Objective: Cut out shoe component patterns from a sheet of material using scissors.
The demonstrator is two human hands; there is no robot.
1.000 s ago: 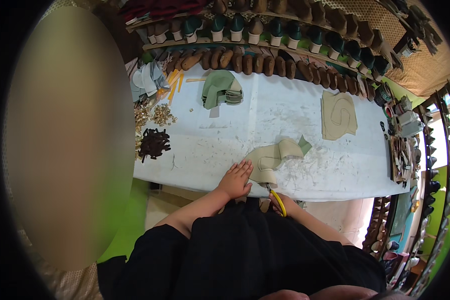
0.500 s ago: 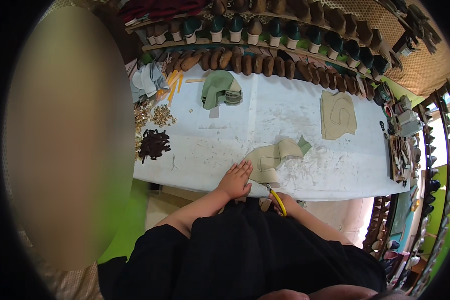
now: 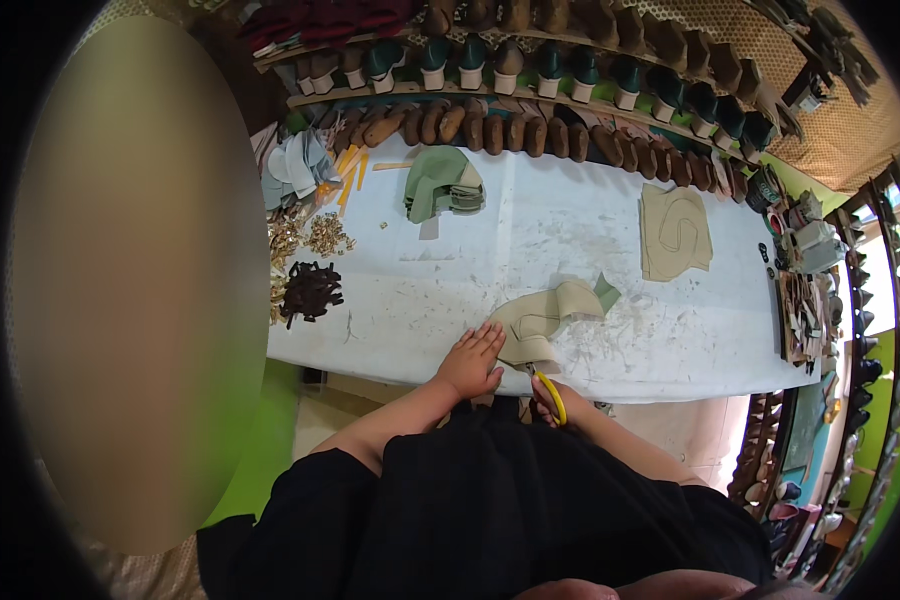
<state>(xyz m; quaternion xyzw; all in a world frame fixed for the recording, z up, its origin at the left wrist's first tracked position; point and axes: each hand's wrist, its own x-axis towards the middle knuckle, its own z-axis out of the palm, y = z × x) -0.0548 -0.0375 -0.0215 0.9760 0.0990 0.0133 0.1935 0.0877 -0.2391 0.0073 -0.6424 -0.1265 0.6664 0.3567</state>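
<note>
White table (image 3: 400, 300) beneath it, the beige piece (image 3: 538, 325) lies just below frame centre, best steadied by your left hand's (image 3: 475, 360) flat, ungripping fingers while your right hand (image 3: 574, 402), curled round the scissors (image 3: 558, 396), guides small, smooth snips.

Two hands (image 3: 472, 362), one pair of scissors (image 3: 556, 397) — two beige sheets (image 3: 530, 326), one green stack (image 3: 434, 172).

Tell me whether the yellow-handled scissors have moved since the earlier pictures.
Yes: judged against the near edge of the white table, the yellow-handled scissors in the right hand have shifted slightly leftward and a little forward.
</note>
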